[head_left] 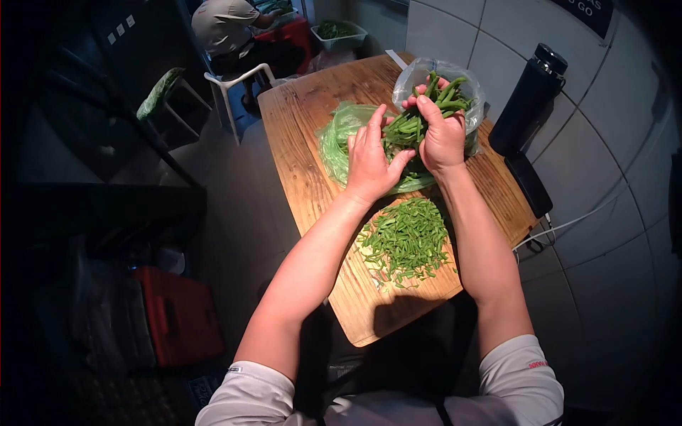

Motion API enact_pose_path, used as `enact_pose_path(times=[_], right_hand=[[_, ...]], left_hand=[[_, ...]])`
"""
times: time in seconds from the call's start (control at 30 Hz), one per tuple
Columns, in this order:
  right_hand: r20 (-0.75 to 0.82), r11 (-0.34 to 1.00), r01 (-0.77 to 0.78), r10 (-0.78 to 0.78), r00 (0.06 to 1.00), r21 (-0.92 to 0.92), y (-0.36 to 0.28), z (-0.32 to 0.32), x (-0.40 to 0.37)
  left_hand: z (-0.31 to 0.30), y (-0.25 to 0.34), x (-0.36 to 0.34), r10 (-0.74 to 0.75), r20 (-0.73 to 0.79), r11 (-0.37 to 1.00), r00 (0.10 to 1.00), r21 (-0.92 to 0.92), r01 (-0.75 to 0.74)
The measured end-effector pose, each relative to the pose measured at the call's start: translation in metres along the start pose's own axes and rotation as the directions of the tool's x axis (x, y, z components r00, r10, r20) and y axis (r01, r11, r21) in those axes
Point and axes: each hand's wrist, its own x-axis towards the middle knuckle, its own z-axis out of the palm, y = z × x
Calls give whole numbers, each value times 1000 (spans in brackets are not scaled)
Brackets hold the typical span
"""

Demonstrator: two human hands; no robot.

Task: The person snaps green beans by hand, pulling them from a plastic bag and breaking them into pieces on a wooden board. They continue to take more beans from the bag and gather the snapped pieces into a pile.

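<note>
My right hand point(441, 138) is closed round a bunch of slender green pods that look like green chillies point(449, 98). It holds them over the board, in front of a clear plastic bag point(474, 89). My left hand point(372, 160) has its fingers spread and thumb apart, beside a green plastic bag point(332, 145). More green chillies point(406, 129) show between my hands at the mouth of the green bag; the bag's inside is partly hidden. Nearer me, a heap of short green pieces point(406, 240) lies on the wooden table top point(298, 128) between my forearms.
A dark flask point(529, 99) stands by the tiled wall on the right, with a black device point(529, 184) and white cable point(590, 221) nearby. Another person point(224, 28) sits beyond the table, near a white stool point(231, 85) and a basket of greens point(337, 32). A red case point(181, 316) is at lower left.
</note>
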Motion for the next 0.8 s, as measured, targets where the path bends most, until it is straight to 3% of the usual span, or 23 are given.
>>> enact_pose_path(times=[0.13, 0.23, 0.37, 0.47, 0.57, 0.63, 0.7, 0.8], right_hand=[[3, 1000, 29, -29, 1000, 1, 6, -8, 4], [7, 998, 31, -31, 1000, -48, 9, -10, 5], [-5, 1000, 3, -3, 1000, -19, 12, -9, 4], [-28, 1000, -24, 24, 999, 16, 12, -4, 1], [-21, 1000, -4, 4, 1000, 10, 12, -2, 0], [7, 999, 44, -44, 999, -16, 8, -7, 4], [65, 995, -23, 29, 997, -96, 0, -13, 7], [146, 973, -108, 139, 979, -205, 8, -12, 4]], left_hand=[[4, -9, 1, -62, 10, 993, 998, -99, 62], [0, -10, -1, -112, 114, 978, 987, -163, 130], [7, -17, 0, -166, 208, 817, 964, -517, 253], [8, -12, 0, -143, 242, 782, 960, -567, 260], [7, -15, 0, -147, 144, 881, 979, -430, 195], [-2, -24, 6, -231, -11, 919, 973, -330, 214], [-12, -25, 11, -446, -152, 692, 882, -684, 232], [-14, -18, 13, -325, -33, 606, 945, -774, 182]])
